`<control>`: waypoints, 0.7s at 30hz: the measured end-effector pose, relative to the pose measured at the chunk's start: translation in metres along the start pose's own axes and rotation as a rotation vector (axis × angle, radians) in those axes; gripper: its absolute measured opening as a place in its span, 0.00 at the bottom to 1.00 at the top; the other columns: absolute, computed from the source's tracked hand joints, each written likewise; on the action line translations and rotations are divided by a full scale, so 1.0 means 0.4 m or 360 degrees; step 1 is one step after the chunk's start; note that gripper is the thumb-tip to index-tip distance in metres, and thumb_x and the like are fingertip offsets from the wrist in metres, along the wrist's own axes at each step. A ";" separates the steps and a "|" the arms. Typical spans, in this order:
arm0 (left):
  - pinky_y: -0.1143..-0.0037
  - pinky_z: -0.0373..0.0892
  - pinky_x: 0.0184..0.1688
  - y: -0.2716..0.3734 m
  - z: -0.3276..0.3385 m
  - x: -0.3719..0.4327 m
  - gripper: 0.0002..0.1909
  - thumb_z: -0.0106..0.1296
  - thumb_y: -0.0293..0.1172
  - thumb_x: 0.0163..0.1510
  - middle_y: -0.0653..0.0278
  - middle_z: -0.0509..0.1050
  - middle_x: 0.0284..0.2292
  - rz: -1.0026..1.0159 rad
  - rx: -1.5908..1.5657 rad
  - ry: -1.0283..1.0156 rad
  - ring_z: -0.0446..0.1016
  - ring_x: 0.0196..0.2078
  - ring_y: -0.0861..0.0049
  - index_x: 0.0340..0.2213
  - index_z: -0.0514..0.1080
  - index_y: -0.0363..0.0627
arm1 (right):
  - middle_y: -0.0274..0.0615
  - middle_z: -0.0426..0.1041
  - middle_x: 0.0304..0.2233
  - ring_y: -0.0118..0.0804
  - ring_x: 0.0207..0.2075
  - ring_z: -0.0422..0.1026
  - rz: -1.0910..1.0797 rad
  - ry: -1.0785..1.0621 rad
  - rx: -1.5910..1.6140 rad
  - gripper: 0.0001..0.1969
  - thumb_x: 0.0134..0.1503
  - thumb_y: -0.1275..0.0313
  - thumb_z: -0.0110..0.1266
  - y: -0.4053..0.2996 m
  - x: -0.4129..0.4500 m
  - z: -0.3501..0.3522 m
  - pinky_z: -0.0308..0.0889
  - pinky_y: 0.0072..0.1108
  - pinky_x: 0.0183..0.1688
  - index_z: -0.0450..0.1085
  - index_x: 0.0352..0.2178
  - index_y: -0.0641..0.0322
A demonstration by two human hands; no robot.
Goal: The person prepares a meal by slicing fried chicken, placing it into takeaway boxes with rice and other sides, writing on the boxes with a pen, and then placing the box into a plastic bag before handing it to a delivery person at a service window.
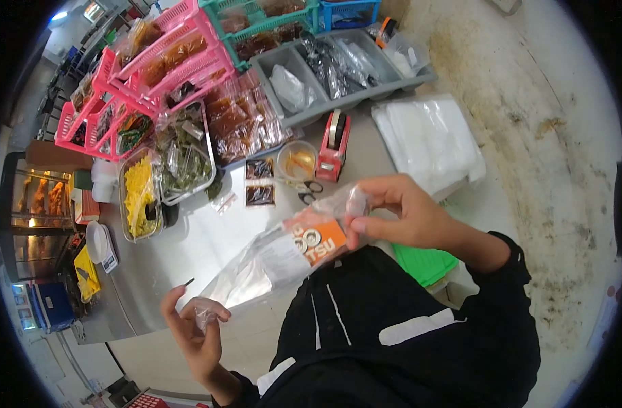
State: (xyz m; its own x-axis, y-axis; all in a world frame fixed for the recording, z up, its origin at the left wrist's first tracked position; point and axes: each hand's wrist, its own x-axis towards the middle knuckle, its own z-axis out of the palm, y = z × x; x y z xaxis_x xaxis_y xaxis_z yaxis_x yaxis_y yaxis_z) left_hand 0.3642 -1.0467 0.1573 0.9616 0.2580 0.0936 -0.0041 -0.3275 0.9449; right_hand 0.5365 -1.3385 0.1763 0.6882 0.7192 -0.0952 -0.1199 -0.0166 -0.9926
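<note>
A clear plastic bag (250,270) is stretched slantwise between both hands, in front of the body and over the table's edge. My left hand (201,321) pinches its lower left end between thumb and fingers; a small dark stick-like thing shows by a raised fingertip. My right hand (387,211) grips the bag's bunched upper right end. Inside or behind the film is an orange printed piece (321,242) bearing writing. Past the bag on the steel table lie two dark sauce sachets (260,195), black-handled scissors (311,193), a round plastic tub (296,160) and a red tape dispenser (334,145).
A grey divided tray (301,120) holds plastic-wrapped items. White plastic bags (428,137) are stacked at right. Pink baskets (109,76), shredded yellow food (140,196) and bagged green leaves (186,168) stand at left, near a scale (108,252). A green plastic stack (424,262) lies beside my right forearm.
</note>
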 end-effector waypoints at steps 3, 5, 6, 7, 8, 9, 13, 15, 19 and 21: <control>0.79 0.64 0.30 0.010 0.080 0.004 0.46 0.45 0.16 0.41 0.60 0.67 0.23 -0.0248 -0.0432 0.0269 0.66 0.22 0.77 0.57 0.32 0.42 | 0.37 0.71 0.20 0.26 0.27 0.72 -0.0498 -0.0140 -0.1262 0.05 0.50 0.74 0.52 0.009 0.041 -0.115 0.65 0.20 0.33 0.69 0.24 0.65; 0.78 0.64 0.29 0.018 0.025 -0.040 0.53 0.53 0.20 0.39 0.64 0.66 0.22 -0.0574 -0.0352 -0.0256 0.64 0.22 0.80 0.58 0.29 0.46 | 0.44 0.72 0.21 0.38 0.25 0.73 -0.0108 0.0216 -0.1161 0.07 0.48 0.72 0.53 0.042 0.135 -0.219 0.65 0.25 0.29 0.70 0.23 0.66; 0.81 0.63 0.27 0.024 -0.001 -0.049 0.53 0.56 0.23 0.40 0.64 0.66 0.22 -0.0717 -0.0166 -0.0470 0.64 0.20 0.81 0.58 0.32 0.48 | 0.47 0.72 0.22 0.42 0.25 0.72 0.0017 0.0480 -0.1086 0.07 0.48 0.71 0.53 0.082 0.218 -0.282 0.65 0.26 0.29 0.70 0.24 0.66; 0.83 0.63 0.25 0.031 -0.009 -0.049 0.52 0.59 0.27 0.41 0.65 0.66 0.22 -0.0850 0.0022 -0.0710 0.63 0.18 0.83 0.59 0.35 0.49 | 0.49 0.72 0.22 0.45 0.26 0.72 -0.0207 0.0674 -0.1283 0.08 0.48 0.71 0.51 0.161 0.301 -0.382 0.65 0.29 0.30 0.70 0.24 0.67; 0.83 0.63 0.25 0.023 -0.008 -0.066 0.52 0.59 0.27 0.41 0.65 0.66 0.22 -0.0831 0.0022 -0.0723 0.63 0.18 0.83 0.59 0.35 0.49 | 0.51 0.71 0.23 0.47 0.27 0.72 -0.0426 0.0878 -0.1477 0.09 0.49 0.70 0.50 0.249 0.380 -0.485 0.65 0.31 0.31 0.70 0.23 0.68; 0.83 0.62 0.25 0.012 -0.007 -0.091 0.50 0.58 0.33 0.43 0.66 0.65 0.21 -0.0919 0.0329 -0.0489 0.64 0.20 0.82 0.58 0.37 0.47 | 0.52 0.71 0.24 0.48 0.29 0.71 -0.0431 0.0984 -0.1606 0.08 0.49 0.71 0.50 0.321 0.463 -0.557 0.65 0.32 0.33 0.69 0.24 0.68; 0.72 0.63 0.40 0.133 0.057 -0.029 0.17 0.54 0.38 0.49 0.62 0.68 0.22 -0.1454 0.0532 0.0127 0.65 0.27 0.77 0.34 0.65 0.39 | 0.53 0.71 0.26 0.52 0.33 0.70 -0.0451 0.1387 -0.1828 0.06 0.48 0.74 0.50 0.478 0.720 -0.677 0.65 0.35 0.37 0.68 0.26 0.68; 0.74 0.64 0.34 0.120 0.036 -0.050 0.15 0.55 0.38 0.48 0.66 0.65 0.18 -0.1567 0.0561 0.0155 0.62 0.23 0.81 0.30 0.66 0.39 | 0.55 0.71 0.29 0.55 0.34 0.70 -0.0414 0.1390 -0.1806 0.07 0.46 0.73 0.52 0.491 0.780 -0.674 0.65 0.37 0.38 0.68 0.28 0.66; 0.75 0.61 0.27 0.037 0.066 -0.117 0.17 0.49 0.43 0.51 0.64 0.68 0.19 -0.1429 0.0210 0.0545 0.65 0.24 0.80 0.23 0.67 0.38 | 0.55 0.72 0.31 0.56 0.33 0.71 0.0192 0.1455 -0.1352 0.13 0.40 0.66 0.57 0.450 0.790 -0.705 0.66 0.36 0.38 0.68 0.25 0.66; 0.70 0.63 0.27 0.007 0.150 -0.081 0.17 0.46 0.42 0.53 0.59 0.71 0.23 -0.0813 -0.0541 0.1302 0.69 0.26 0.71 0.25 0.67 0.37 | 0.55 0.72 0.30 0.56 0.32 0.71 0.0147 0.1485 -0.1126 0.12 0.41 0.65 0.55 0.409 0.775 -0.729 0.66 0.36 0.36 0.67 0.22 0.65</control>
State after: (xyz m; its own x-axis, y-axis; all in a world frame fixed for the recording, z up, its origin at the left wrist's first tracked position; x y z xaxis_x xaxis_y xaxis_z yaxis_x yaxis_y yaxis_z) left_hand 0.3494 -1.1104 0.1382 0.3885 0.8778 -0.2801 0.1539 0.2379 0.9590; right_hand 0.9387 -1.3208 -0.0373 0.9906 -0.0880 0.1048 0.0251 -0.6359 -0.7713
